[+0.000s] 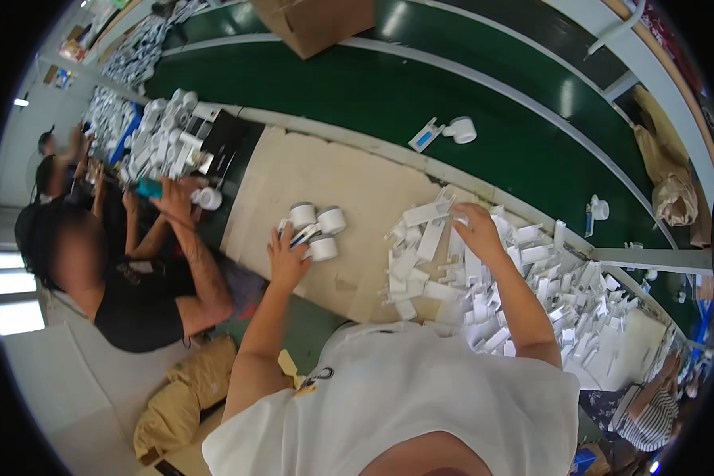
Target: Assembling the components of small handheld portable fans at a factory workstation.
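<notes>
My left hand (285,260) is closed on a small white plastic piece with a dark bluish strip (303,236), partly hidden by the fingers. Right beside it, three white round cup-shaped parts (331,220) with grey rims form a cluster on the tan cardboard sheet (270,170). Over the left part of a heap of white plastic brackets (531,278), my right hand (479,230) has its thumb and fingers pinched at the end of a white bracket (431,238). The fingertips partly cover the spot they grip.
Beyond the cardboard runs a green conveyor belt (309,87), carrying a white cup part with a bracket (460,129). A cardboard box (317,20) sits at the far side. To my left, a co-worker (143,301) holds a teal tool (148,187) near piled white parts (163,139).
</notes>
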`<act>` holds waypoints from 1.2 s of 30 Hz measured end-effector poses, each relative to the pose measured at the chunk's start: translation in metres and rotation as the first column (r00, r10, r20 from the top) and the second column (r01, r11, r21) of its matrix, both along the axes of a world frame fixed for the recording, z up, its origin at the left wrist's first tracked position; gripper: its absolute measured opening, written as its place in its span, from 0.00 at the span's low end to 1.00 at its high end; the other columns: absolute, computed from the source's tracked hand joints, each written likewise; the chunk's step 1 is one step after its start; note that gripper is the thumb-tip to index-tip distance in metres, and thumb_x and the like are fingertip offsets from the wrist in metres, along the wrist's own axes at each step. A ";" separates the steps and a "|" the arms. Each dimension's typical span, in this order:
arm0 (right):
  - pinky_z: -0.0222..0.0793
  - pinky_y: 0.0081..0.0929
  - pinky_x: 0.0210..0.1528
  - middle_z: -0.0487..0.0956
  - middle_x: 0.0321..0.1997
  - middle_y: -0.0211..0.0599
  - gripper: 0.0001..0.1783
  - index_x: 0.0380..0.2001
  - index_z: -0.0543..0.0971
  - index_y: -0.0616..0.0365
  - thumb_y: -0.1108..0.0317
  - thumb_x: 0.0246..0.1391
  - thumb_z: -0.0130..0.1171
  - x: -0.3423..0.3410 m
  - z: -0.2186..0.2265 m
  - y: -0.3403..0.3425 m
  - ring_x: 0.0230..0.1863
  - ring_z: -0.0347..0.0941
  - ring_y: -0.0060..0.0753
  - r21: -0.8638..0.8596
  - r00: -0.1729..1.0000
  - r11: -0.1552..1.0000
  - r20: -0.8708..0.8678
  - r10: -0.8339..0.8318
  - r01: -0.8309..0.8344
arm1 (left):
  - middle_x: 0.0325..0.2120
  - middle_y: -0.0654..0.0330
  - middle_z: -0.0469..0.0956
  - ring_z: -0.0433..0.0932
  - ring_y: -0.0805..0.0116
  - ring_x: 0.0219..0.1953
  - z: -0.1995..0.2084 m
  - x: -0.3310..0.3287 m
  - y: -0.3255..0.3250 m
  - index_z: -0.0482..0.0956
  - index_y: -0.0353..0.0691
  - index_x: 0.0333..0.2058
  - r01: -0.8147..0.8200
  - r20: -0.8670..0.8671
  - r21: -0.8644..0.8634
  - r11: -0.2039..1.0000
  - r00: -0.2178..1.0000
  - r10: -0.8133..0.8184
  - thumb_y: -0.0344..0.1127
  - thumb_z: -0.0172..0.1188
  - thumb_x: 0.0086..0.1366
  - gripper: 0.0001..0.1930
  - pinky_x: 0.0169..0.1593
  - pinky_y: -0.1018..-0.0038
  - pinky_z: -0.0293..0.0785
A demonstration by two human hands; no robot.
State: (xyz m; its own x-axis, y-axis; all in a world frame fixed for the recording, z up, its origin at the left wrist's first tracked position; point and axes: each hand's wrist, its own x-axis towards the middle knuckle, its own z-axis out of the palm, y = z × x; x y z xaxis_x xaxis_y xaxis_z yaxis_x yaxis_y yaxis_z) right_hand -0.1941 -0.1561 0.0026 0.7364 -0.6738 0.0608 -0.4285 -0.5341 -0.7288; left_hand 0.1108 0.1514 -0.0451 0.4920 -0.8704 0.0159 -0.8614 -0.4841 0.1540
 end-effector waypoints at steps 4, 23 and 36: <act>0.56 0.35 0.57 0.67 0.52 0.42 0.26 0.48 0.69 0.54 0.72 0.41 0.59 0.046 -0.023 -0.085 0.56 0.59 0.47 -0.289 0.998 0.956 -0.012 -0.063 0.057 | 0.53 0.47 0.61 0.57 0.37 0.55 -0.012 0.076 -0.018 0.74 0.40 0.33 0.019 0.006 -0.089 0.996 1.000 -0.019 0.30 0.64 0.40 0.17 0.57 0.52 0.56; 0.67 0.32 0.49 0.72 0.44 0.33 0.20 0.40 0.75 0.46 0.76 0.40 0.56 0.054 0.090 -0.059 0.52 0.67 0.40 -0.602 0.932 0.723 -0.106 0.347 -0.338 | 0.37 0.62 0.77 0.71 0.76 0.39 0.031 -0.026 -0.148 0.75 0.32 0.39 -0.399 -0.938 -0.318 0.860 0.265 -0.224 0.29 0.50 0.59 0.11 0.44 0.80 0.65; 0.74 0.31 0.38 0.74 0.40 0.35 0.18 0.33 0.78 0.44 0.75 0.34 0.63 -0.039 0.160 0.046 0.46 0.72 0.43 -0.775 0.842 0.567 0.087 0.532 -0.278 | 0.44 0.40 0.70 0.71 0.40 0.44 0.099 -0.173 -0.127 0.67 0.39 0.47 0.116 -0.252 -0.221 0.968 -0.966 0.058 0.65 0.31 0.61 0.34 0.50 0.50 0.66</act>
